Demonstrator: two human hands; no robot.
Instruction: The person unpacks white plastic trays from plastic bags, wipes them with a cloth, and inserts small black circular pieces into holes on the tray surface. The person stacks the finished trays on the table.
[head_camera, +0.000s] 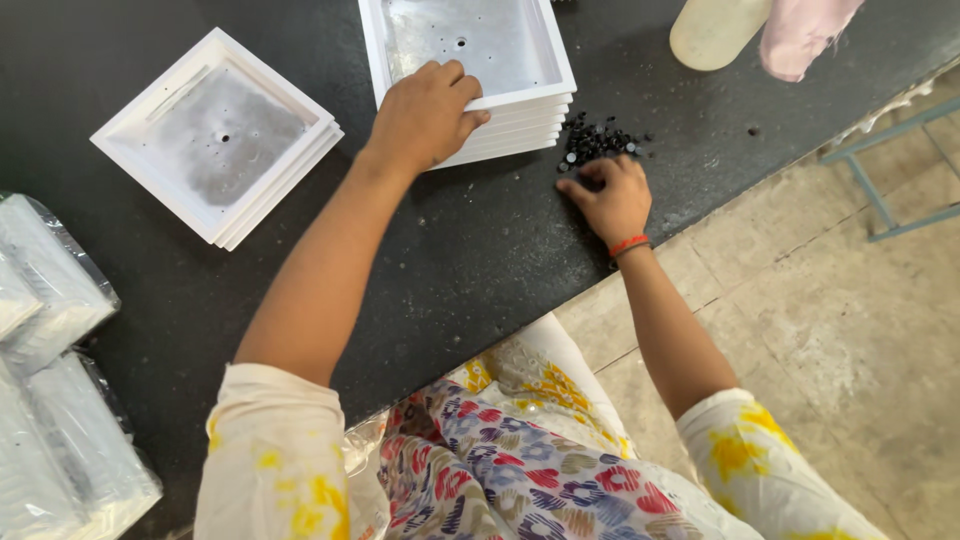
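Stack of white square trays (520, 118) beside loose black small parts (597, 140)

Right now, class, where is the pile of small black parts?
In the head view, the pile of small black parts lies on the dark table, just right of the stack of white square trays, with the right hand touching its near edge.
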